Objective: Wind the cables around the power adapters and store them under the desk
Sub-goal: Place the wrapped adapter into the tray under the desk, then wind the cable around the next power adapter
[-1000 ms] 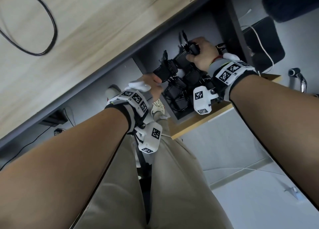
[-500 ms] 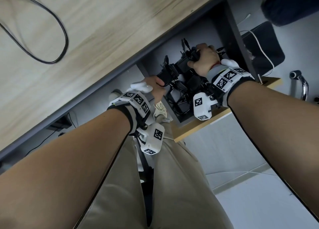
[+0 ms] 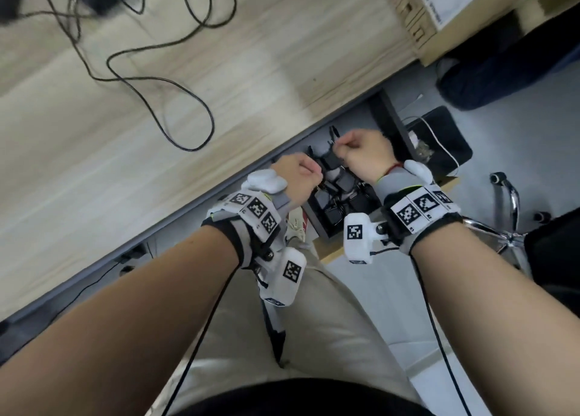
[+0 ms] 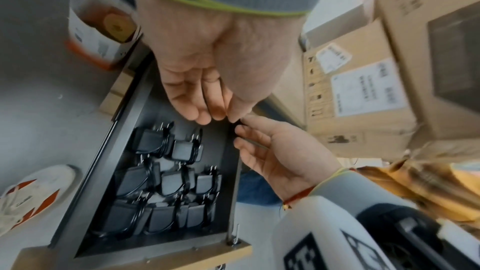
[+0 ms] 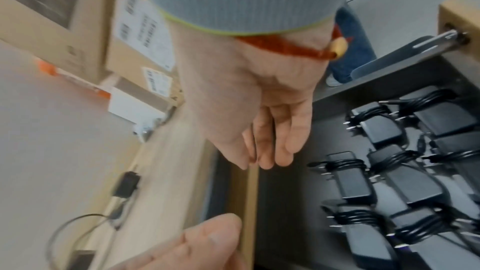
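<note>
- From the head, we see our left hand (image 3: 293, 177) and right hand (image 3: 365, 155) above the open drawer (image 3: 317, 221) under the worktop (image 3: 157, 101).
- From the left wrist, wound adapters (image 4: 166, 184) fill the drawer; left fingers (image 4: 200, 108) hang loose, empty.
- From the right wrist, right fingers (image 5: 270, 147) hang loose, empty too.

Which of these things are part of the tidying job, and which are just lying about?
Part of the job:
- wound adapters
- drawer
- loose cables on the desk

Lying about:
- cardboard boxes
- office chair base
- shoe
</note>
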The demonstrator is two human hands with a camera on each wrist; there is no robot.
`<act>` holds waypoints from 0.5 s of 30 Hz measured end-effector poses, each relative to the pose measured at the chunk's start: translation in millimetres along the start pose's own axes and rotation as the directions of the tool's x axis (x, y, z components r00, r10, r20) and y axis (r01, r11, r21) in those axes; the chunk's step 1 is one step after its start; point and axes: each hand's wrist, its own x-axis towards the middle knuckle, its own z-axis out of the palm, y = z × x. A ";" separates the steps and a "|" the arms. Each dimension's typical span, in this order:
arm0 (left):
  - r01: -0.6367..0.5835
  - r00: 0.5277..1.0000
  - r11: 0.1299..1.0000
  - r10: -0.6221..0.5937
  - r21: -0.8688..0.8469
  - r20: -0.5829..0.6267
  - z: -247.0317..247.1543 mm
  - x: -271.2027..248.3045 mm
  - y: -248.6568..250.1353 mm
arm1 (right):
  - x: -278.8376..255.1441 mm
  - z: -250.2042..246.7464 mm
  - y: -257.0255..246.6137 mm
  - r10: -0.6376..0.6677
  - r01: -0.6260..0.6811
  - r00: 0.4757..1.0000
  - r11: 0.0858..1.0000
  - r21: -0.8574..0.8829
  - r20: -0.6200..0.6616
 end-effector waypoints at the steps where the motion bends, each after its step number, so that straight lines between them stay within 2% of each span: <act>1: -0.027 0.999 1.000 0.026 -0.007 -0.034 -13.5 -9.9 5.8 | -8.8 -3.2 -17.0 -0.020 0.020 1.000 1.000 0.009 -0.007; 4: -0.081 0.987 0.995 0.073 -0.050 -0.145 -53.0 -26.4 22.0 | -21.3 -9.8 -66.4 -0.072 0.075 0.996 0.995 0.065 -0.044; 10: -0.117 0.948 0.992 0.096 -0.053 -0.305 -142.6 -49.2 43.0 | -34.9 -7.3 -171.1 -0.227 0.227 0.974 0.961 0.156 -0.019; 15: -0.144 0.896 0.987 0.097 -0.076 -0.433 -228.4 -64.7 29.5 | -35.5 21.5 -266.4 -0.319 0.312 0.946 0.943 0.114 0.057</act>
